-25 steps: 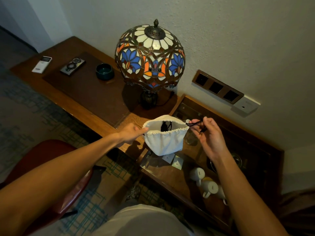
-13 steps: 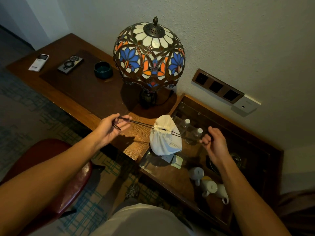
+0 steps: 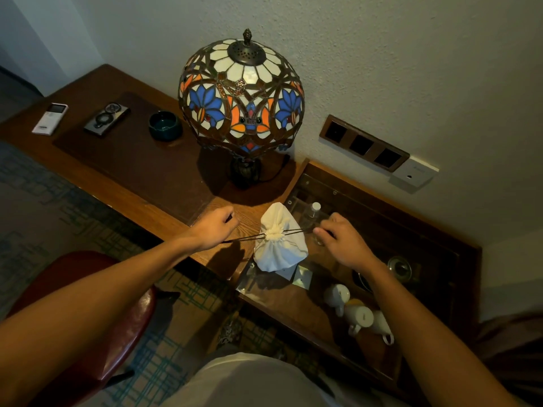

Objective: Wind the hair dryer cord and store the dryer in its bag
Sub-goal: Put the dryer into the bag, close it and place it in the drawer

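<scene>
With its mouth cinched shut, the white bag [image 3: 280, 245] stands at the desk edge [image 3: 176, 210] beside the lamp [image 3: 241, 95], dryer presumably inside & unseen. L hand [image 3: 213, 230] & R hand [image 3: 343, 243] each pinch 1 end of the dark drawstring [image 3: 246, 237], pulled taut. Risk: an uneven tug could tip the bag onto the cups [image 3: 357, 311] below.

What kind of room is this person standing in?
Most likely a hotel room. A desk holds a stained-glass lamp, a white remote and an ashtray, and beside it white cups and a water bottle stand like guest supplies.
</scene>
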